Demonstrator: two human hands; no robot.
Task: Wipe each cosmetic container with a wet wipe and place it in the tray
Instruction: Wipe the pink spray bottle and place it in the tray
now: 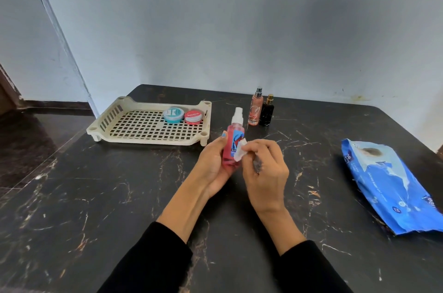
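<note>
Dark marbled table (119, 196) carries the tray (115, 122) at 10 o'clock, while the left hand (213, 165) grips the pink spray bottle (232, 137) and the right hand (263, 172) pinches a wet wipe (241, 153) against it; the wet, slick bottle could slip and topple the 2 perfume bottles (261, 110) at 12 o'clock.

The cream slotted plastic tray (148, 122) holds 2 round tins in its far right corner, a teal-lidded one (173, 115) touching a red-lidded one (193, 117); the rest of its grid floor lies bare, reachable over the low front rim. On the black marble-patterned tabletop (96, 196), 2 upright spray bottles, a peach one (255, 110) and a black gold-capped one (267, 111), stand together right of the tray. A crumpled blue wet-wipe pack (393, 187) blocks the right edge. Bare tabletop lies between pack and bottles.
</note>
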